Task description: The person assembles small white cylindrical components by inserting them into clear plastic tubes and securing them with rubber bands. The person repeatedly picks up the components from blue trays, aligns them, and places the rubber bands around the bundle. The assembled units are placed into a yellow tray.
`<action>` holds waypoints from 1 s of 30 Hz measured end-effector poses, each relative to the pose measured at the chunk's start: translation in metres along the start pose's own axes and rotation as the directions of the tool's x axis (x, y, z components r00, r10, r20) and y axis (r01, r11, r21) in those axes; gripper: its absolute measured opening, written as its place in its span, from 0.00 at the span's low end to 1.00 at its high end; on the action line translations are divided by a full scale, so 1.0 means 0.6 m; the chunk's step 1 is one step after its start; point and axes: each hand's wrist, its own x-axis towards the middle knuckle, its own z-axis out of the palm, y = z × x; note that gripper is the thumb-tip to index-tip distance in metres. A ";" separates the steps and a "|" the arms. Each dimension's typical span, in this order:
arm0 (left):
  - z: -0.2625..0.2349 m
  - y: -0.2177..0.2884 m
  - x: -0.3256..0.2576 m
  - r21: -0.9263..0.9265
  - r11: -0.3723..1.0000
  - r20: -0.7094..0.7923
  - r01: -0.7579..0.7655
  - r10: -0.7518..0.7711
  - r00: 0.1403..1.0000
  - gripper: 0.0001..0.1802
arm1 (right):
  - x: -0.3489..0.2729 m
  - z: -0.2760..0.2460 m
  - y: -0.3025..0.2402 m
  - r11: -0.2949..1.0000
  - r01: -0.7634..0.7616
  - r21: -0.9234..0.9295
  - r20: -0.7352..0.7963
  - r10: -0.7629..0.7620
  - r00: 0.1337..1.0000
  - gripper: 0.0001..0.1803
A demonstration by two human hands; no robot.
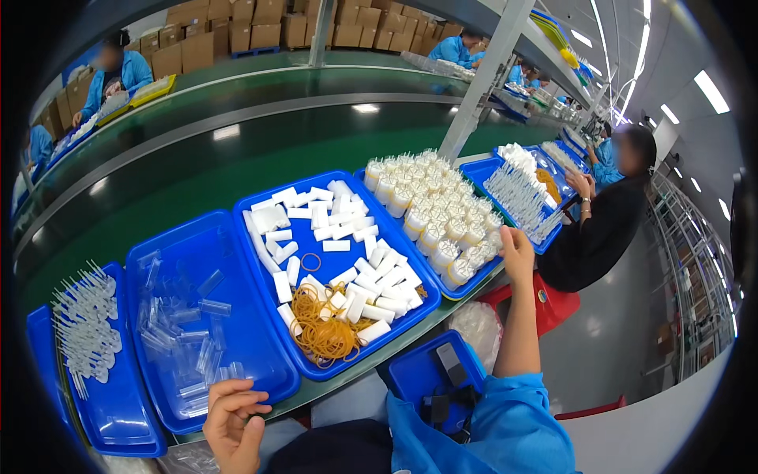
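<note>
My left hand [235,426] is at the near edge of a blue tray [272,379] of clear plastic tubes [207,355]. Its fingers are loosely curled, the thumb stands apart, and nothing shows between them. At the right edge of another tray, my right hand [518,254] is raised with its fingers drawn together beside upright white cylindrical pieces [442,213] with thin prongs on top. Anything in those fingertips is too small to make out. Between my hands, a blue tray [304,237] carries short white cylinders [371,280] and a tangle of tan rubber bands [328,336].
Far left, a blue tray [118,411] contains thin-stemmed clear parts [87,324]. A small blue bin [407,379] with dark items is by my lap. A metal post [485,87] rises behind the trays, beside a green conveyor [316,138]. A co-worker [608,213] sits at right near a red stool [553,304].
</note>
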 end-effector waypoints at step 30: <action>-0.164 0.040 -0.001 0.657 0.711 -0.074 -0.250 0.391 0.917 0.13 | -0.023 0.015 0.220 0.997 -0.049 -0.052 -0.237 0.036 0.971 0.29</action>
